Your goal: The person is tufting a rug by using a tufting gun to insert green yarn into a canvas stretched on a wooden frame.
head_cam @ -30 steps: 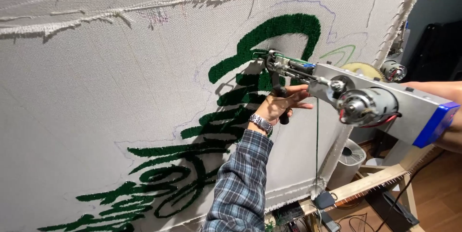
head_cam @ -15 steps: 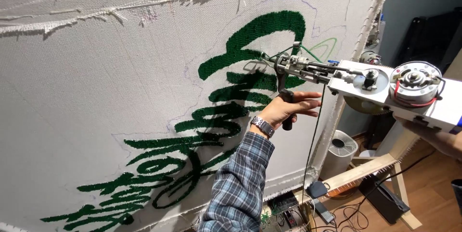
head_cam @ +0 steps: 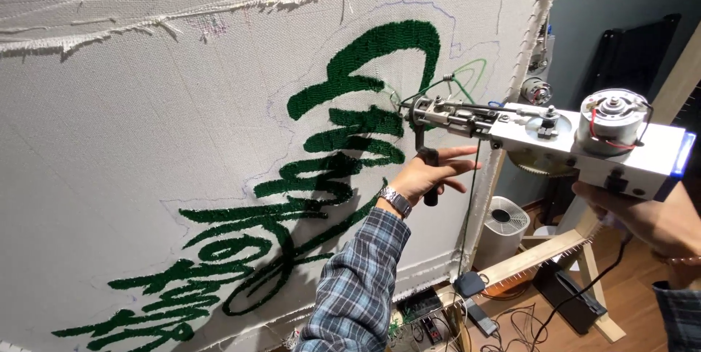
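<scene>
We steady the tufting gun (head_cam: 555,136) two-handed: our left hand (head_cam: 427,175) has its grip clamped on the black front handle (head_cam: 429,177), fingers partly spread, while our right hand (head_cam: 642,217) clasps the rear underside, keeping the needle square to the stretched cloth (head_cam: 146,140) beside the green tufted pattern (head_cam: 350,125).

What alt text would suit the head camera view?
Two hands hold a white tufting gun toward a stretched white cloth bearing green tufted shapes: left hand on the front black handle, right hand under the rear.
</scene>
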